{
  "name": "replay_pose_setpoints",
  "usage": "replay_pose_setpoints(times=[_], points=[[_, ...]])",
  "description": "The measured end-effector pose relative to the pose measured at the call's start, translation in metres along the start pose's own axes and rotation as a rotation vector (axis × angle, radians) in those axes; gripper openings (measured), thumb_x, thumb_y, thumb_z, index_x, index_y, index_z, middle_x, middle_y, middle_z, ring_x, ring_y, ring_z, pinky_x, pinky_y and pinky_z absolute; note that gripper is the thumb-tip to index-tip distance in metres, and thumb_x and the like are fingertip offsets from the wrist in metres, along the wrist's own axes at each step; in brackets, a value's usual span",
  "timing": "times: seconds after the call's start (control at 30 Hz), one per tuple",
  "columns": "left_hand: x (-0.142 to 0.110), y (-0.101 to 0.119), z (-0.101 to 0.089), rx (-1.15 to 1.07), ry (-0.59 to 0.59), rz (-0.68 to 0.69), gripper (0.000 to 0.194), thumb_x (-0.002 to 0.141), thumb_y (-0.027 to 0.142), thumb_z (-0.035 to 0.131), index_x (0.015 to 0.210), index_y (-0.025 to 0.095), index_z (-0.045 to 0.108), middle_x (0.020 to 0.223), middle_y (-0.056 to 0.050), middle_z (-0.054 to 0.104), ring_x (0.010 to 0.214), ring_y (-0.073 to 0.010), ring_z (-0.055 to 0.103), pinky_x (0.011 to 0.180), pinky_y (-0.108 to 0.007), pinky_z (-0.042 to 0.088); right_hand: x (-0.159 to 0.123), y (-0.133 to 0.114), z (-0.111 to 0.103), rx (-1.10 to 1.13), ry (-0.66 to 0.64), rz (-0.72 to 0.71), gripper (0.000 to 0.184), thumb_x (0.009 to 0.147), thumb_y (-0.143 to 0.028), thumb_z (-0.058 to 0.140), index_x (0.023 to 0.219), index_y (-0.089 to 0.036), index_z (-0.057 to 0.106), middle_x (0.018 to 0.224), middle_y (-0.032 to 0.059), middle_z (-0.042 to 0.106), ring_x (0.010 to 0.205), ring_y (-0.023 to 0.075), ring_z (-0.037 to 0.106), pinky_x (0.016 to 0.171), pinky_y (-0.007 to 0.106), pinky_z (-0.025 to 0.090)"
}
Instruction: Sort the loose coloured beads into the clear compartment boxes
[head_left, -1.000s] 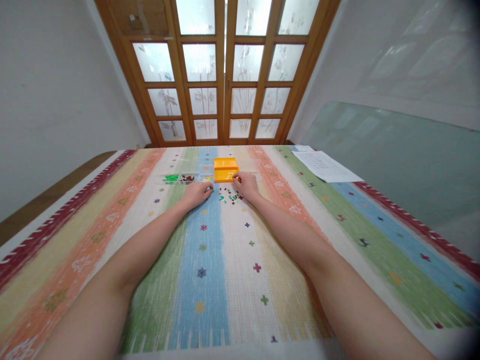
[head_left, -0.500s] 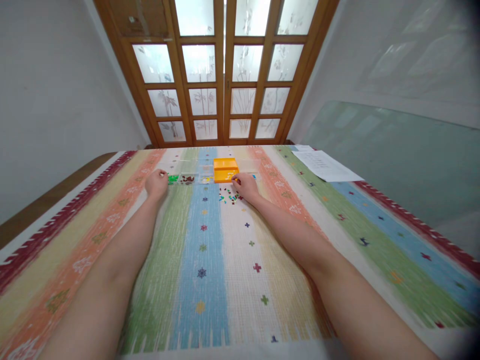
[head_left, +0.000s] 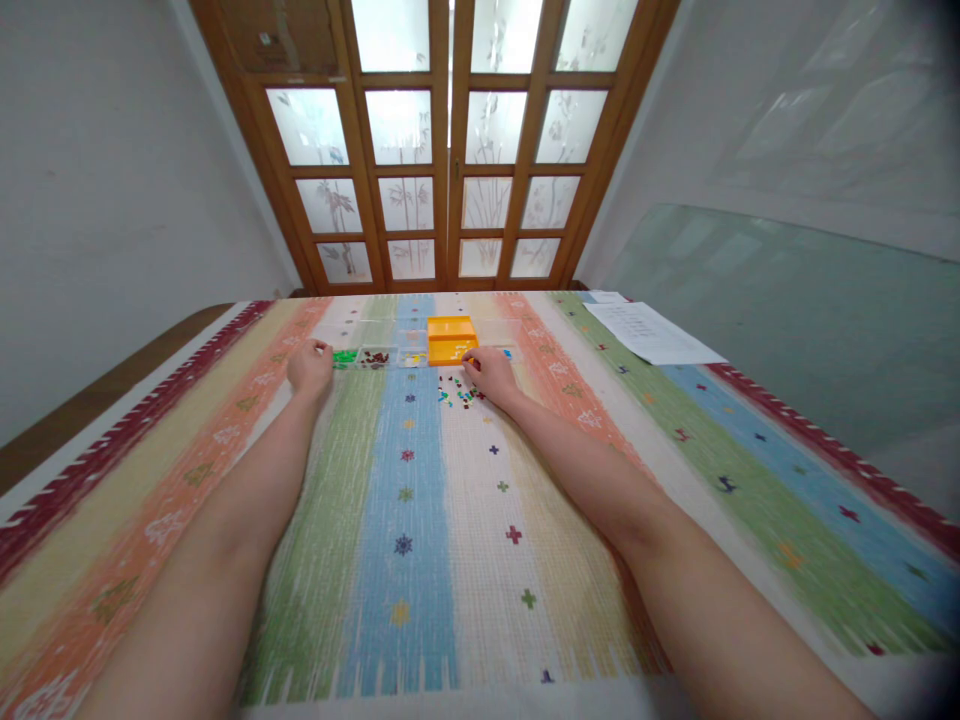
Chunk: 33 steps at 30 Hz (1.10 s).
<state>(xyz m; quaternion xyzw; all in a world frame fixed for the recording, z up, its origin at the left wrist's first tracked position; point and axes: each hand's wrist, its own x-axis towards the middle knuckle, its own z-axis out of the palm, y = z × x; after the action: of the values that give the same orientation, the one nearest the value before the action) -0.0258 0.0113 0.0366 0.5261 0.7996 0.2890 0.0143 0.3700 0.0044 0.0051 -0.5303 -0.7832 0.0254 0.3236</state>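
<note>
My left hand [head_left: 310, 370] is pinched closed beside the clear box of small green pieces [head_left: 345, 357]. Whatever its fingertips hold is too small to make out. Pinched fingers also show on my right hand [head_left: 493, 373], at the front right corner of the open orange box [head_left: 452, 328]; what they hold cannot be made out. A few small white and yellow bits lie inside the orange box. Just in front of it, a loose scatter of tiny mixed-colour pieces [head_left: 459, 391] lies on the cloth, partly covered by my right hand.
Between the green pieces and the orange box stand clear boxes with dark brown pieces [head_left: 375, 358] and yellow-and-white pieces [head_left: 413, 358]. Blue pieces [head_left: 508, 354] show behind my right hand. Printed paper [head_left: 649, 333] lies at the far right on the striped tablecloth [head_left: 405, 500].
My left hand has shifted slightly left, away from the green pieces, uncovering a little more of them. My right hand stays almost in place at the orange box.
</note>
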Motion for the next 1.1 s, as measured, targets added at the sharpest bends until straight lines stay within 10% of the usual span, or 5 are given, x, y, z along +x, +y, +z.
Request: replay_pose_setpoints(times=[0.5,1.1], points=[[-0.080,0.089,0.022,0.065,-0.378,0.735,0.039,0.101,0.040,0.057,0.135,0.029,0.074,0.094,-0.005,0.079,0.090,-0.0239,0.071,0.081,-0.031,0.048,-0.003,-0.013,-0.005,-0.015,-0.133,-0.159,0.012,0.095,-0.021,0.069,0.097,-0.020,0.080,0.091,0.0068,0.076,0.089,0.0216,0.063,0.084,0.032,0.039],[-0.110,0.112,0.042,0.103,-0.412,0.827,0.034,0.104,0.040,0.053,0.126,0.030,0.077,0.115,-0.009,0.079,0.107,-0.0279,0.072,0.090,-0.035,0.050,-0.002,-0.019,0.000,-0.036,-0.097,-0.085,0.015,0.097,-0.022,0.064,0.094,-0.020,0.079,0.090,0.0062,0.075,0.088,0.0217,0.063,0.083,0.032,0.040]])
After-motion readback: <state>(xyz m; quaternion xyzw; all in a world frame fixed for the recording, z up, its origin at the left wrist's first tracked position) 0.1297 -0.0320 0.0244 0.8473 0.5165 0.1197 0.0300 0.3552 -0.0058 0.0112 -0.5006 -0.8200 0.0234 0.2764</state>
